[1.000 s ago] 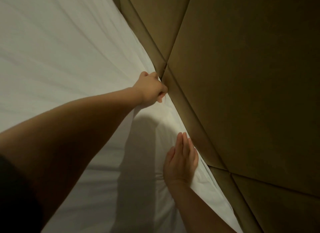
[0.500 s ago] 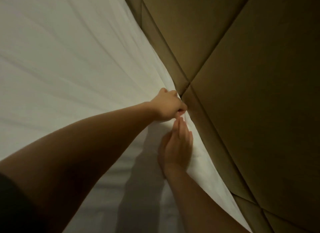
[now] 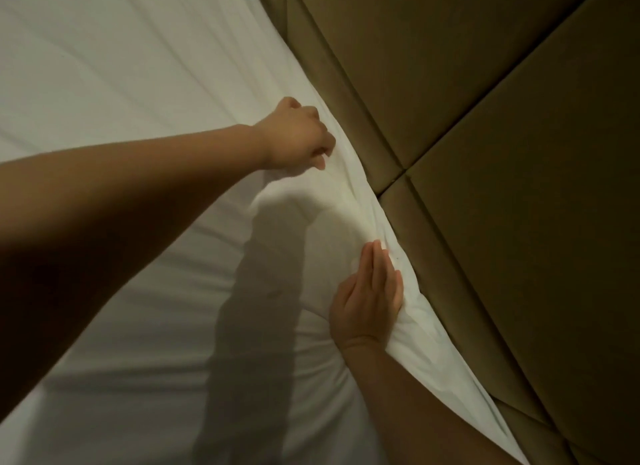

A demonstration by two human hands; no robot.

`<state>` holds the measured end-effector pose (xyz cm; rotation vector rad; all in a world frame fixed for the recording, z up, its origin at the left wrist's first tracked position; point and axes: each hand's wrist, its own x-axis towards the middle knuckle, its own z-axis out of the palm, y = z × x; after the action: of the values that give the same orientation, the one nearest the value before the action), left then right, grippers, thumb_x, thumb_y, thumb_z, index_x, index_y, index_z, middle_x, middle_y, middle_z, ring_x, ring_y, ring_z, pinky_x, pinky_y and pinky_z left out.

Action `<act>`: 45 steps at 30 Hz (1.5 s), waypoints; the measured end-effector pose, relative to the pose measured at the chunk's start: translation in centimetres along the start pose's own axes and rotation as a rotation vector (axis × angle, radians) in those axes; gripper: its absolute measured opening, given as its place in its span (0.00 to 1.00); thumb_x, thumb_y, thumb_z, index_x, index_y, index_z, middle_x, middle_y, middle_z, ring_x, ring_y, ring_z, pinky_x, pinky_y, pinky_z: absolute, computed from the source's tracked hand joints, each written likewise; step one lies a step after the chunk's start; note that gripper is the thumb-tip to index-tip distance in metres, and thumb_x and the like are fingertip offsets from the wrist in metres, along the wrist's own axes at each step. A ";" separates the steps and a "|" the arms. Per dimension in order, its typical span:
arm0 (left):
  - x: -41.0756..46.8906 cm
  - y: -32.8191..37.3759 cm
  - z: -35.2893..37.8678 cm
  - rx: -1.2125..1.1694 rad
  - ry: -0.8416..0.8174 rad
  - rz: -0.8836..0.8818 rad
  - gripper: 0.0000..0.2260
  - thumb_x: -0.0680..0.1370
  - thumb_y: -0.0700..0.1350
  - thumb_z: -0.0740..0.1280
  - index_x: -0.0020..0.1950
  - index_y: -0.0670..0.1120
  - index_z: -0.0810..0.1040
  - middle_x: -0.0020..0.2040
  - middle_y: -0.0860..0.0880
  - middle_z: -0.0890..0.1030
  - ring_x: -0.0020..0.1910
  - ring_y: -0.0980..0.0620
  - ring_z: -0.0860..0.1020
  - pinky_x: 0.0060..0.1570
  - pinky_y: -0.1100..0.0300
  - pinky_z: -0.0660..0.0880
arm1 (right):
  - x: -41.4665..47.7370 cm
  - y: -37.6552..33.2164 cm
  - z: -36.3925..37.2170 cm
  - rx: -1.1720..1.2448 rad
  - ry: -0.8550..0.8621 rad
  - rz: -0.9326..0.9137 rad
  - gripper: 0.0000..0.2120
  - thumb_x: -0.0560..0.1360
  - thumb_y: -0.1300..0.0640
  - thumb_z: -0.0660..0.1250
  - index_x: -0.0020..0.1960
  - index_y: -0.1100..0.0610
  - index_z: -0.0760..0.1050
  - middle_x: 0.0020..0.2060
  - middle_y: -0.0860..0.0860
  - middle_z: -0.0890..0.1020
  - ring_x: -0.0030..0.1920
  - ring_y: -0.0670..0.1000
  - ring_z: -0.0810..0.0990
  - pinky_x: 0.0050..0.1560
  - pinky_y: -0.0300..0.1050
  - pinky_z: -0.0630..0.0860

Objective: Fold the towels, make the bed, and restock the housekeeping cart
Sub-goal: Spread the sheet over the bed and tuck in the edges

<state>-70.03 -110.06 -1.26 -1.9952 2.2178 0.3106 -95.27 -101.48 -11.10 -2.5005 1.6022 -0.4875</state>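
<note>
White sheet (image 3: 138,83): left hand (image 3: 298,135) grips, right hand (image 3: 369,298) presses.

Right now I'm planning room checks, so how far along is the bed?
Done: the white sheet lies spread out. In hand: the left hand grips the sheet by the padded headboard, while the right hand presses its edge flat-fingered. Left: the edge is bunched beside the headboard and wrinkles cross the sheet. Towels and cart are out of view.

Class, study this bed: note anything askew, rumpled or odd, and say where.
The white sheet is bunched into creases along its edge beside the padded headboard, between the left hand, which grips it, and the flat right hand. Nothing else stands out.
</note>
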 end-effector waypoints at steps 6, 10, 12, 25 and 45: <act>2.2 0.5 1.6 -0.174 0.064 -0.091 0.05 0.78 0.47 0.63 0.43 0.50 0.71 0.42 0.49 0.76 0.52 0.47 0.71 0.55 0.51 0.63 | -0.1 -0.3 0.3 0.017 0.051 0.008 0.22 0.76 0.56 0.51 0.69 0.58 0.64 0.66 0.56 0.74 0.67 0.53 0.66 0.68 0.57 0.59; 2.8 -0.1 2.0 -0.248 -0.011 -0.116 0.07 0.77 0.47 0.66 0.40 0.51 0.71 0.40 0.51 0.72 0.48 0.49 0.69 0.51 0.54 0.61 | 0.2 -0.4 0.4 0.023 0.033 0.033 0.22 0.76 0.57 0.52 0.69 0.58 0.65 0.65 0.56 0.75 0.66 0.54 0.67 0.67 0.58 0.60; 2.8 0.2 2.0 -0.252 0.010 -0.148 0.08 0.77 0.45 0.65 0.38 0.52 0.70 0.39 0.52 0.71 0.48 0.49 0.70 0.50 0.55 0.61 | 0.4 -0.8 -0.5 0.035 0.019 0.046 0.22 0.75 0.57 0.52 0.68 0.58 0.66 0.64 0.56 0.76 0.65 0.55 0.71 0.67 0.58 0.62; 3.0 -1.6 2.4 -0.308 -0.034 -0.041 0.08 0.78 0.48 0.61 0.52 0.54 0.78 0.48 0.52 0.77 0.59 0.50 0.71 0.54 0.58 0.59 | 10.8 -9.8 3.8 0.129 0.056 -0.008 0.22 0.75 0.59 0.53 0.66 0.60 0.73 0.62 0.55 0.78 0.61 0.55 0.76 0.59 0.55 0.75; 3.8 -9.7 0.8 -0.164 0.029 -0.138 0.11 0.78 0.53 0.63 0.51 0.48 0.78 0.51 0.47 0.78 0.61 0.47 0.68 0.60 0.49 0.61 | 9.8 -9.2 5.4 0.051 0.157 -0.076 0.22 0.74 0.59 0.54 0.66 0.57 0.72 0.63 0.54 0.77 0.64 0.52 0.69 0.66 0.50 0.65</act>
<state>-60.84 -114.47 -3.51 -2.2369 2.1194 0.4631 -81.81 -106.76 -11.60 -2.5498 1.5286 -0.7419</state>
